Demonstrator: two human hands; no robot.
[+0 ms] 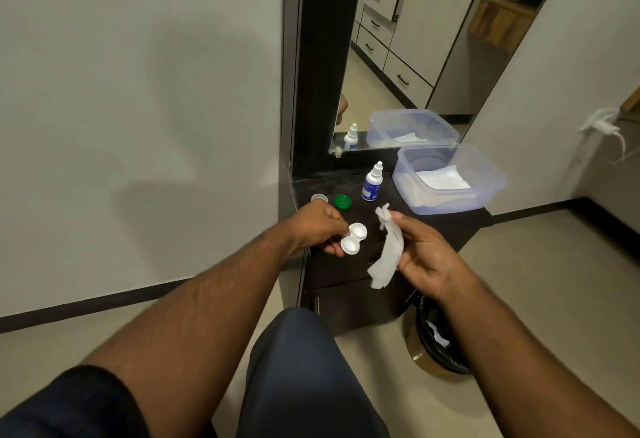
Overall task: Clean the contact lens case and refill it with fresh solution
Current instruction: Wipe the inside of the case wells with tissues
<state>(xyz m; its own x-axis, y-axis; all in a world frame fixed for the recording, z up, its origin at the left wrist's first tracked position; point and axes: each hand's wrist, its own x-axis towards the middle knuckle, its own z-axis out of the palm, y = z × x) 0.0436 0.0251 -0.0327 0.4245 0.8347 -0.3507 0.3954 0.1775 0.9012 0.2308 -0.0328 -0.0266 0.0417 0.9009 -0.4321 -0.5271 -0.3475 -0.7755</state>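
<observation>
The dark wooden dresser top (446,226) ends just under the right hand (426,254), with open floor beyond its right edge. Past that hand, a clear plastic tub (485,191) holding white tissue takes up the far right corner. The right hand's fingers are curled around a crumpled white tissue strip (389,250). Beyond both hands stands a small white dropper bottle with a blue label (371,184), its print too small to read. The left hand (320,226) pinches the white twin-well lens case (354,238), both wells uncapped. Just beyond it lie a green round cap (343,201) and a grey round cap (319,198).
</observation>
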